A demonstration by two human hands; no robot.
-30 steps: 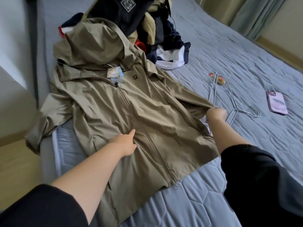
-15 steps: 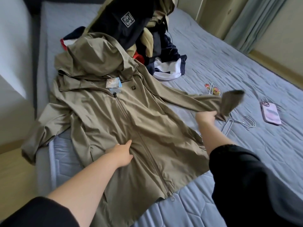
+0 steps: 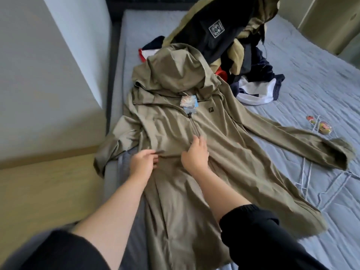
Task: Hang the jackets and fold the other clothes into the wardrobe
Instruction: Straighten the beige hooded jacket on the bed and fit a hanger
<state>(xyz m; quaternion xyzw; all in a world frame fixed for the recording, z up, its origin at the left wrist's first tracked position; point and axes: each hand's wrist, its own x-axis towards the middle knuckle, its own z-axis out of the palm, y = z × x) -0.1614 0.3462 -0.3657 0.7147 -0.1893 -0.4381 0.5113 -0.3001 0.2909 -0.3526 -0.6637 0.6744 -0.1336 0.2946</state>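
The left hand [image 3: 143, 162], flat on the cloth a moment ago, now pinches a fold of the olive jacket [image 3: 224, 152] at frame centre. The right hand [image 3: 194, 153] has left the sleeve [image 3: 292, 145] and rests beside the zipper, fingers bent; whether they grip cannot be told. The sleeve now lies spread toward 3 o'clock across the wire hangers [image 3: 311, 184]. The jacket, hood at 12 o'clock, appears nearly ready for hanging.

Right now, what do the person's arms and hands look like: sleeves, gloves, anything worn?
Both arms wear a dark top. The left black fabric sleeve and the right black fabric sleeve stop short of the wrists, so the forearms are bare; the right one ends in a gathered cuff. The left hand and right hand are bare, with no gloves, watch or rings visible, though the image is slightly blurred.
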